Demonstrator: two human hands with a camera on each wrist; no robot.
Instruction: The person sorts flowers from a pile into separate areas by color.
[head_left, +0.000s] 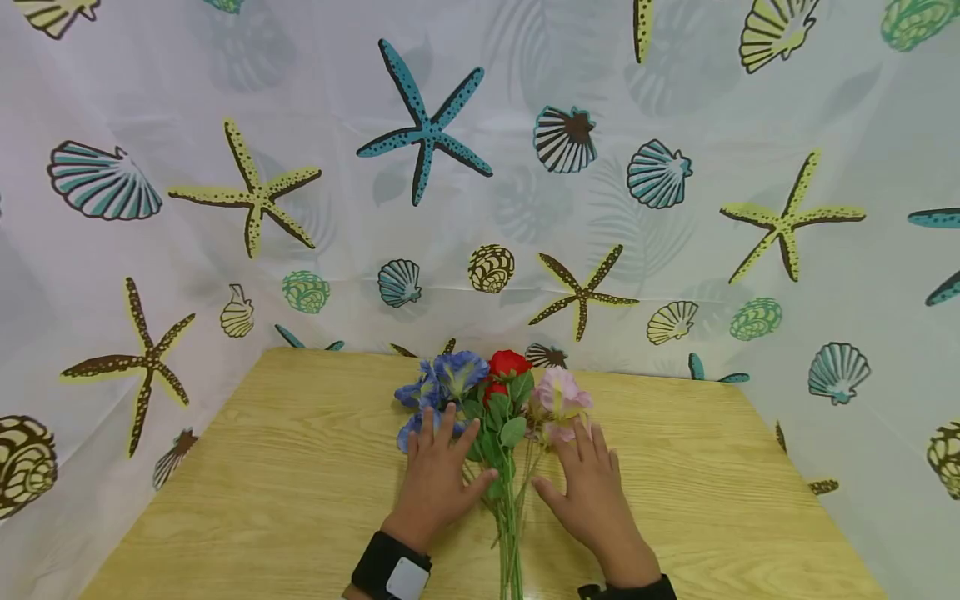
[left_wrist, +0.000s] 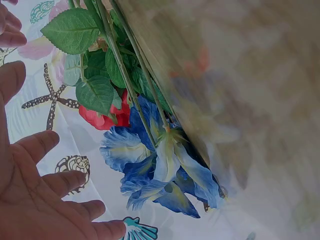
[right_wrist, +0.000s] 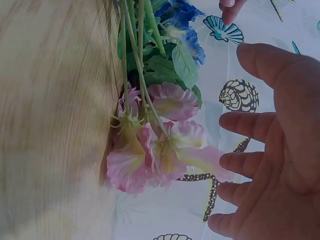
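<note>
Pale yellow wood grain covers the tabletop (head_left: 300,483), on which a bunch of flowers lies near the middle, heads toward the far edge and stems (head_left: 510,533) toward the person. The head view gives the whole spread: blue flowers (head_left: 459,374) on the left, red roses (head_left: 510,364) in the centre, pink flowers (head_left: 561,392) on the right. The left hand (head_left: 437,479) and the right hand (head_left: 591,496) are above the bunch, one each side, both grips released, fingers straight and parted.

From overhead, the fingertips overlap the petals. The left wrist view shows a gap between the left fingertips and the blue petals; the right wrist view puts the right fingers close by a pink petal, contact undetermined. Both wrist views expose flower undersides and stem joints.

Flower heads reach the table's far edge, where the patterned cloth (head_left: 450,225) rises. Bare wood extends to either side of the hands, up to the slanting side edges. Stem ends run out of the head view at the bottom.

Petals are thin and ruffled, blue and pink both shading to yellow. Green leaves (head_left: 513,432) are broad, veined and toothed; stems are slender and smooth. Starfish and shells are printed on the white cloth.
</note>
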